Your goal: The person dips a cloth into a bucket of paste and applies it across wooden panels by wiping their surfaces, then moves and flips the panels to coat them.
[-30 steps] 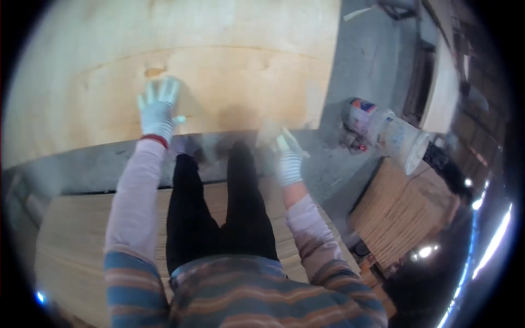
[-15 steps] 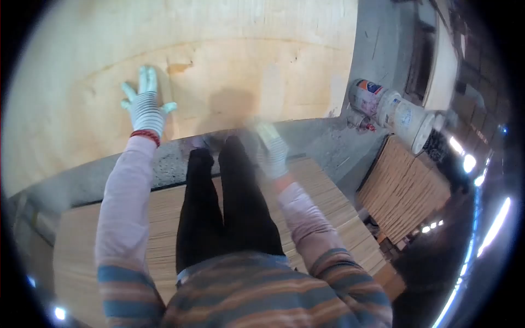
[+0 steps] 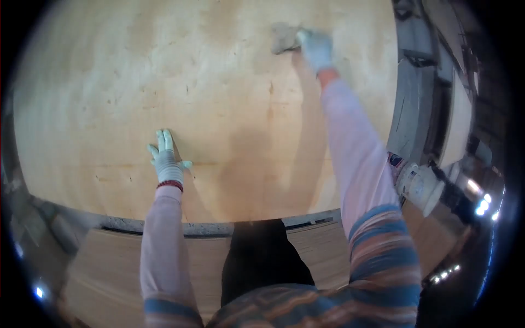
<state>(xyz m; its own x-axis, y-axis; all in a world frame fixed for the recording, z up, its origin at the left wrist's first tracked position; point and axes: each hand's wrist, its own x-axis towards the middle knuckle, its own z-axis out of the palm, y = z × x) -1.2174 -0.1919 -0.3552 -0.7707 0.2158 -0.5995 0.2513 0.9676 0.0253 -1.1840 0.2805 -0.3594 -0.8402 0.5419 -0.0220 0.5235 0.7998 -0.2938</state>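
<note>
A large pale wooden sheet (image 3: 219, 82) fills the upper part of the view. My left hand (image 3: 167, 158), in a white and grey glove, lies flat on its near left part with the fingers spread. Stretched toward the far right of the sheet, my right hand (image 3: 316, 49) is gloved too and closed round a flat grey scraper-like tool (image 3: 285, 38). The tool is blurred and rests at or just over the wood; its exact shape cannot be made out.
White buckets (image 3: 418, 186) lie at the right beyond the sheet's edge. Stacked thin wooden sheets (image 3: 109, 268) are near my legs, with another stack (image 3: 429, 235) at the lower right. A pale board (image 3: 458, 120) stands at the far right.
My right hand has swung from the sheet's near edge far forward over it with the tool. The view has shifted, showing more of the sheet; my left hand stays flat on it.
</note>
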